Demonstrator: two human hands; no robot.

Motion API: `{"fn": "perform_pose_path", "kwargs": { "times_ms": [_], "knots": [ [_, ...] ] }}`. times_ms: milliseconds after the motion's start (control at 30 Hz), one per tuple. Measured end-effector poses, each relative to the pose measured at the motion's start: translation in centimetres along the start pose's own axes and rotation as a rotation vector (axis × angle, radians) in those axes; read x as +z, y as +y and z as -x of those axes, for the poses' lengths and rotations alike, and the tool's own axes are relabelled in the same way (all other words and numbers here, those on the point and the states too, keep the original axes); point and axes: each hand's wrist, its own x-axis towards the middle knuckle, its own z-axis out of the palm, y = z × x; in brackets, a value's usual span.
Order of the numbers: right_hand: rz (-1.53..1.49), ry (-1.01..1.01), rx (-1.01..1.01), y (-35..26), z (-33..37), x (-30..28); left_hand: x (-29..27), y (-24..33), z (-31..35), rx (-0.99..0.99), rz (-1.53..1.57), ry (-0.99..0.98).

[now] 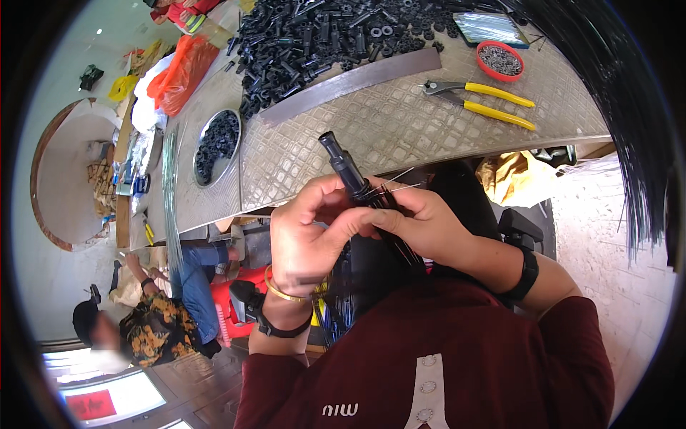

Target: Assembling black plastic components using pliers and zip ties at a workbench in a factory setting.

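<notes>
In front of my chest I hold a black plastic tube (341, 163) in both hands, tilted with its narrow end up and away from me. Thin dark rods (405, 250) come out of its lower end and run down toward my lap. My left hand (309, 225) is closed round the lower part of the tube, thumb pointing right. My right hand (427, 223) is closed from the other side, its thumb meeting the left thumb over the rods. A thin bright wire (400, 175) sticks out above my right fingers. The palms hide the tube's lower end.
On the patterned table (357, 104) lie a heap of black plastic parts (307, 50), a flat metal strip (357, 84), yellow-handled pliers (493, 104), a red bowl (498, 61) of small metal pieces and an oval tray (218, 148). Long black rods (622, 107) hang at right. Another person (161, 314) sits at left.
</notes>
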Motion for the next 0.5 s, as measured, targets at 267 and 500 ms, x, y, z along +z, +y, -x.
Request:
{"fn": "perform_pose_path", "kwargs": {
  "times_ms": [267,500],
  "knots": [
    [0.357,0.149,-0.250,0.6,1.2,1.0,0.6,1.0,-0.1,0.006,-0.104,-0.015],
    [0.497,0.180,-0.221,-0.4,1.4,0.1,0.9,0.0,-0.1,0.138,-0.114,-0.009]
  ]
}}
